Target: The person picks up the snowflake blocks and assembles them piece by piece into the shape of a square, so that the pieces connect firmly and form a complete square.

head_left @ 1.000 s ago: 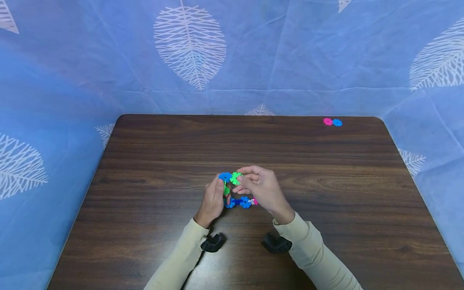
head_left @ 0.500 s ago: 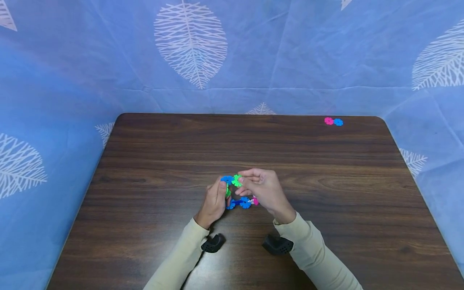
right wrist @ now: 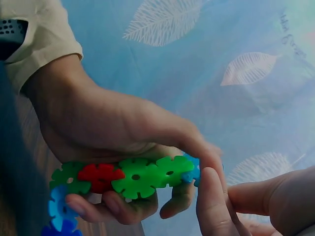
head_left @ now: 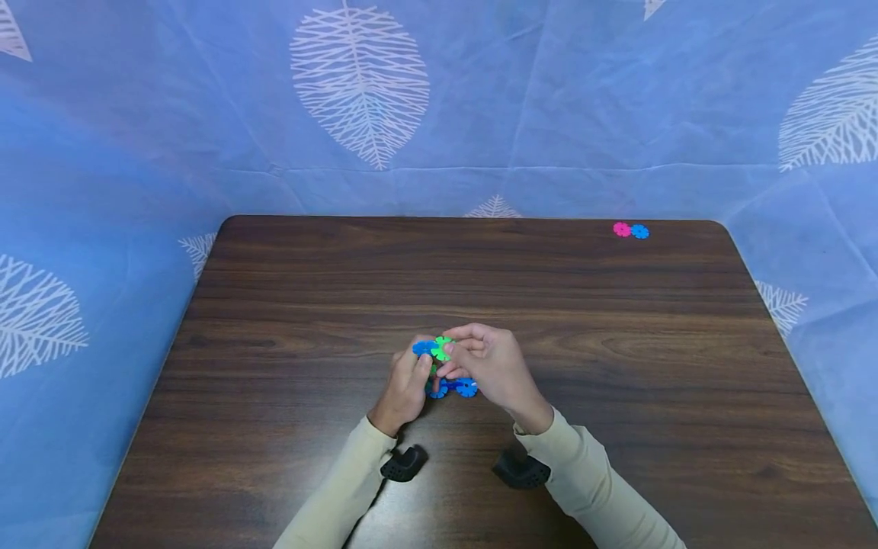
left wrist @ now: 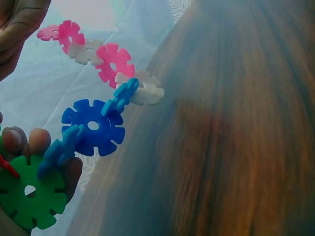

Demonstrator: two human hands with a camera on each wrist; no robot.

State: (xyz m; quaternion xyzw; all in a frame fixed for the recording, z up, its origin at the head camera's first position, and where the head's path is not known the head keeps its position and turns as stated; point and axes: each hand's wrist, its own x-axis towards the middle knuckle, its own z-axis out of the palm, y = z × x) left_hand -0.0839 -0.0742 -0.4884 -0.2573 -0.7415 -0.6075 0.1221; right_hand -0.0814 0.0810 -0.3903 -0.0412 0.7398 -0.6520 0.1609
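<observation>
A chain of notched plastic snowflake discs runs between the two hands. My left hand (head_left: 406, 385) grips its green and red part; in the right wrist view the red disc (right wrist: 112, 173) sits between green ones across the palm. From there, in the left wrist view, the chain passes through a dark blue disc (left wrist: 109, 136) to white and pink discs (left wrist: 118, 69). At the other end, above the left thumb, is a blue disc (head_left: 421, 348) beside a bright green disc (head_left: 439, 351). My right hand (head_left: 494, 366) pinches that green disc between thumb and forefinger.
On the brown wooden table (head_left: 309, 282), a pink disc (head_left: 621, 229) and a blue disc (head_left: 640, 232) lie side by side near the far right corner. A blue cloth (head_left: 521, 91) with white leaf prints hangs behind.
Both hands draw slightly nearer each other, and the blue and green end comes a little lower toward me. The pink disc beneath the right hand has gone out of sight in the head view.
</observation>
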